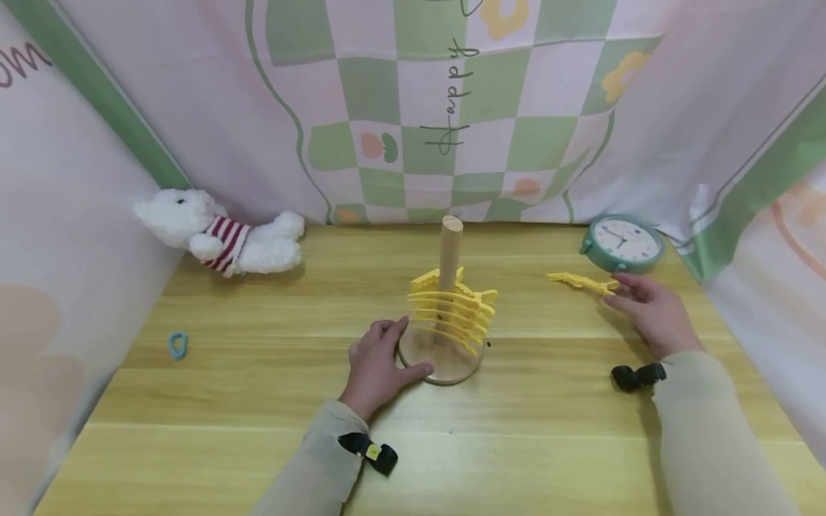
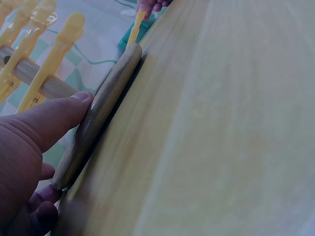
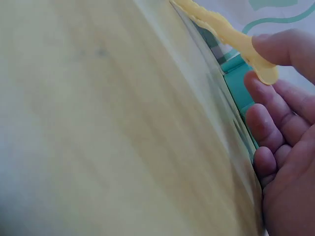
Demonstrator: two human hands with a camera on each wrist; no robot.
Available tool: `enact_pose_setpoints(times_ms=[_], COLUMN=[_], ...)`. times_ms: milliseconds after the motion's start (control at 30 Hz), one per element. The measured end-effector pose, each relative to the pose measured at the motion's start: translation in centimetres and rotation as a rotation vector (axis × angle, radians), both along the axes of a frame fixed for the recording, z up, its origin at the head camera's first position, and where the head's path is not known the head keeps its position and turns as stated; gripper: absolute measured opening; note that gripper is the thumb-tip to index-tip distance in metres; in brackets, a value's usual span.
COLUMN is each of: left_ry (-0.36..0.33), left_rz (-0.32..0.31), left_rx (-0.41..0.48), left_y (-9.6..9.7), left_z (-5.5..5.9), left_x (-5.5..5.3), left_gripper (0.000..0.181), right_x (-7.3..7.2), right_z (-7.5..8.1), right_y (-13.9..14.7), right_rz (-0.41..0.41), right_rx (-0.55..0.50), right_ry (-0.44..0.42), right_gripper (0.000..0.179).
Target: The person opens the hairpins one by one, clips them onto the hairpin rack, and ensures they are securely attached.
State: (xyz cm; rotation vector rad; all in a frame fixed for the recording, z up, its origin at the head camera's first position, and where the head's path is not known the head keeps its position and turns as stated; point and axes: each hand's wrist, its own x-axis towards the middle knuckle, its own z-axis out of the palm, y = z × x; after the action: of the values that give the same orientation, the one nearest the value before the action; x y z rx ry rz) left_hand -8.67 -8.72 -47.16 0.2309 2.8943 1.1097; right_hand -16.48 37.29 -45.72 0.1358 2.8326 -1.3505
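My left hand [image 1: 382,364] grips the round base [image 1: 447,367] of a wooden stand, thumb on top and fingers at the rim. From that base rises an upright post [image 1: 450,247], with several yellow hair clips [image 1: 454,312] stacked along it. In the left wrist view, clips [image 2: 51,61] lie across the post. Over to the right, my right hand [image 1: 652,315] pinches one more yellow hair clip [image 1: 581,282] by its end, between thumb and fingers. That clip [image 3: 229,37] has a wavy, toothed jaw that points left, away from the hand.
A green round clock [image 1: 624,244] lies just behind my right hand. At the back left is a white plush bear [image 1: 241,240] in a striped shirt. A small blue ring-shaped piece [image 1: 178,345] lies on the wooden table [image 1: 258,401]. A patterned curtain [image 1: 426,93] hangs behind.
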Motion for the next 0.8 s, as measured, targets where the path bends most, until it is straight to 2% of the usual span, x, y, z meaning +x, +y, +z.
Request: enact_pose_setpoints(times_ms=[233,333,533,800], left_ry=[-0.006,-0.005,-0.001,0.007], left_rz=[-0.006,-0.007,-0.006,-0.008], left_rx=[0.001,0.000,-0.013,-0.007], left_y=[0.0,0.0,0.0,0.0], left_z=[0.1,0.0,-0.1,0.1], left_x=[0.0,0.0,-0.1,0.1], left_gripper=[0.093,0.093,0.093,0.093], right_x=[1.1,1.9,3.2,5.1], right_z=[0.6,1.1,2.8,5.5], right_y=[-0.9,-1.9,-4.6,-7.9], right_rz=[-0.080,-0.097,-0.081,-0.103], right_rx=[-0.077,-0.086,-0.098,-0.156], right_ry=[0.009,0.055,0.167,0.260], right_gripper=[0.057,0.048,0.033,0.026])
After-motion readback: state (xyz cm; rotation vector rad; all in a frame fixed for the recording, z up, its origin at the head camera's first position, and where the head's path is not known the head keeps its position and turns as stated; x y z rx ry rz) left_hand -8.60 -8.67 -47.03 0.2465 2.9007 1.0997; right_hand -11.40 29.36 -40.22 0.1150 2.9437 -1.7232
